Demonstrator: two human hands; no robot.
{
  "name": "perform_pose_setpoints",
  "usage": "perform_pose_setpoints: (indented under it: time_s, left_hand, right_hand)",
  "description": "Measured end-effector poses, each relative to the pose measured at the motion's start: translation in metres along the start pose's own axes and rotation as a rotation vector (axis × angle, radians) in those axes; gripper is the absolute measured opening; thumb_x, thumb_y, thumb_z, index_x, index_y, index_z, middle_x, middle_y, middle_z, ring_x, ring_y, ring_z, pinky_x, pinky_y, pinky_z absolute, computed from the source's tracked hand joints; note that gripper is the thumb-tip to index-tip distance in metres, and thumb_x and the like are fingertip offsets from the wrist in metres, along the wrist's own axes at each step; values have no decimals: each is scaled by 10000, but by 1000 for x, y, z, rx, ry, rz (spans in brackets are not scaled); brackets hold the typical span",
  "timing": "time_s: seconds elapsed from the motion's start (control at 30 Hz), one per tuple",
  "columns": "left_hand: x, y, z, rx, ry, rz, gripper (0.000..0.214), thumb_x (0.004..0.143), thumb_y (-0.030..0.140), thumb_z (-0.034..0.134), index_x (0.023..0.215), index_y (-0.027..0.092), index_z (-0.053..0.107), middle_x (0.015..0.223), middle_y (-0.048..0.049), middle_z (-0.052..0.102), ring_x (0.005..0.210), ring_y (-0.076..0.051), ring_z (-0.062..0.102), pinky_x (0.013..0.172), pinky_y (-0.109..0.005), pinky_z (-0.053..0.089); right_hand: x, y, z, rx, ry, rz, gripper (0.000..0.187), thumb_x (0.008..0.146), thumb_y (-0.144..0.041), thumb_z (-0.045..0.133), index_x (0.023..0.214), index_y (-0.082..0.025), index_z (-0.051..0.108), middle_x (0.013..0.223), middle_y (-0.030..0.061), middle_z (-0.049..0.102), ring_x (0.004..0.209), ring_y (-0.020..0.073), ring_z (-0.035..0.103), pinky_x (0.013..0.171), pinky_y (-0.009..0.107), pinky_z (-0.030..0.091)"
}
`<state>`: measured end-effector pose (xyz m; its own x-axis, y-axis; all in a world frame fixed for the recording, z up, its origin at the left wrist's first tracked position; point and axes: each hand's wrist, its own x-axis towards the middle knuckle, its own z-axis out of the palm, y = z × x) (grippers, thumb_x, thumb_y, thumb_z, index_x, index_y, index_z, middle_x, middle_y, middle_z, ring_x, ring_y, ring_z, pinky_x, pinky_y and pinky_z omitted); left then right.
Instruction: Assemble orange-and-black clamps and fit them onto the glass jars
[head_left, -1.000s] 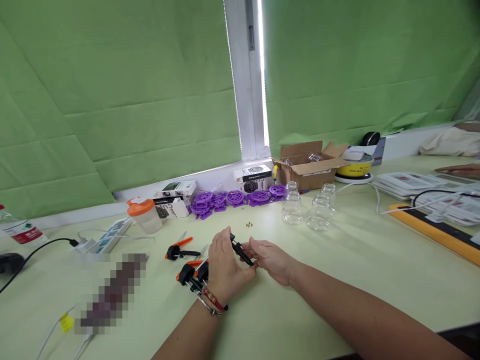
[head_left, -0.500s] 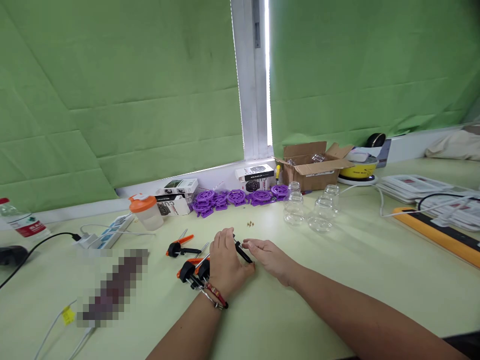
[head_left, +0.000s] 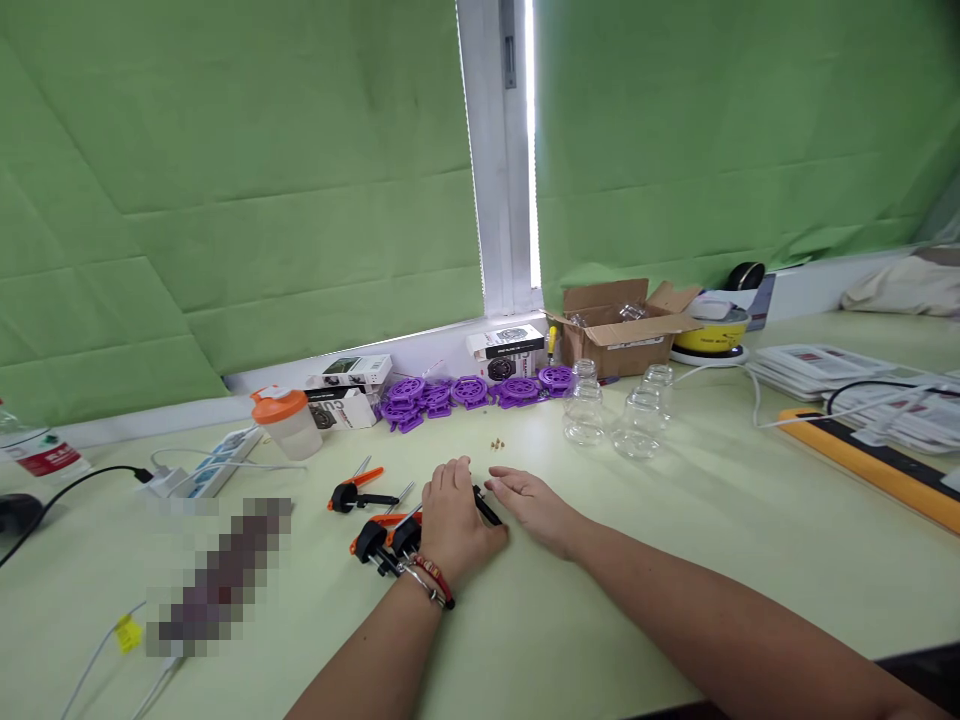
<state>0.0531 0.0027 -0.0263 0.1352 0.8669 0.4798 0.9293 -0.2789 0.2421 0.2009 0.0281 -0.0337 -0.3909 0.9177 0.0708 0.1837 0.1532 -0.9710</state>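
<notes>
My left hand [head_left: 452, 518] rests low on the pale green table [head_left: 712, 520], fingers curled round a small black clamp [head_left: 487, 506] whose end pokes out to the right. My right hand [head_left: 527, 505] lies beside it, fingers stretched out with the tips touching that black clamp. Just left of my left hand lie two black-and-orange clamps [head_left: 382, 538], and a third one [head_left: 355, 494] sits a little farther left. A few tiny brown bits [head_left: 496, 443] lie on the table beyond my hands.
Purple plastic wheels [head_left: 465, 392] and small boxes [head_left: 349, 372] line the back edge. Clear glass jars [head_left: 615, 418] stand to the right, near a cardboard box [head_left: 619, 328]. An orange-lidded cup [head_left: 286, 422], a power strip [head_left: 202, 473] and cables lie left; an orange-edged bar [head_left: 877, 465] lies far right.
Both hands have lowered with the black clamp from above the table down onto its surface. My right hand's fingers have flattened out.
</notes>
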Motion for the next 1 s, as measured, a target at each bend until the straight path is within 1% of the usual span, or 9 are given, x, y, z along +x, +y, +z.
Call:
perform_pose_setpoints:
  time_s: [0.13, 0.23, 0.33, 0.47, 0.57, 0.73, 1.0]
  left_hand:
    - [1, -1, -1, -9, -19, -9, 750, 541, 343, 627, 1216, 102, 405, 1161, -169, 522, 1095, -329, 460, 904, -457, 361]
    - [1, -1, 0, -8, -21, -8, 750, 544, 337, 627, 1222, 110, 399, 1171, -168, 518, 1104, -330, 459, 909, -454, 355]
    - [2, -1, 1, -7, -26, -13, 748, 545, 328, 625, 1226, 117, 396, 1179, -166, 517, 1101, -331, 461, 910, -452, 350]
    - [2, -1, 0, -3, -58, -38, 752, 551, 332, 616, 1237, 126, 389, 1202, -158, 505, 1126, -319, 443, 930, -430, 335]
    - [3, -1, -1, -5, -81, -47, 765, 549, 341, 614, 1244, 121, 383, 1212, -155, 500, 1137, -312, 433, 938, -416, 330]
    - [3, -1, -1, -22, -77, -51, 762, 547, 349, 615, 1240, 130, 385, 1209, -161, 498, 1138, -320, 435, 937, -424, 322]
    - [3, -3, 1, -45, -64, -42, 757, 539, 341, 626, 1228, 130, 393, 1196, -164, 507, 1124, -327, 442, 925, -435, 330]
  right_hand:
    - [0, -1, 0, 7, -16, 10, 566, 796, -620, 442, 1013, -161, 692, 1355, 109, 447, 1248, 268, 393, 1057, 390, 275]
    - [0, -3, 0, 5, -30, 5, 574, 789, -629, 445, 995, -158, 701, 1352, 109, 448, 1254, 268, 383, 1054, 383, 279]
    - [-1, -4, -1, -5, -32, 8, 578, 790, -631, 441, 1014, -162, 693, 1350, 105, 448, 1262, 259, 372, 1067, 378, 255]
    - [-1, -4, -2, -27, -61, 6, 594, 806, -627, 415, 1035, -149, 684, 1346, 121, 450, 1260, 259, 373, 1055, 382, 275]
    - [-1, -2, -2, -62, -47, -1, 597, 810, -626, 405, 1042, -149, 680, 1357, 116, 439, 1264, 260, 368, 1063, 383, 263]
    - [-1, 0, -2, -38, -56, -17, 599, 811, -632, 398, 1030, -155, 685, 1325, 105, 477, 1240, 258, 400, 1049, 370, 292]
    - [-1, -2, -2, -68, -70, -13, 598, 821, -626, 386, 1051, -157, 677, 1346, 112, 450, 1272, 256, 355, 1064, 386, 263]
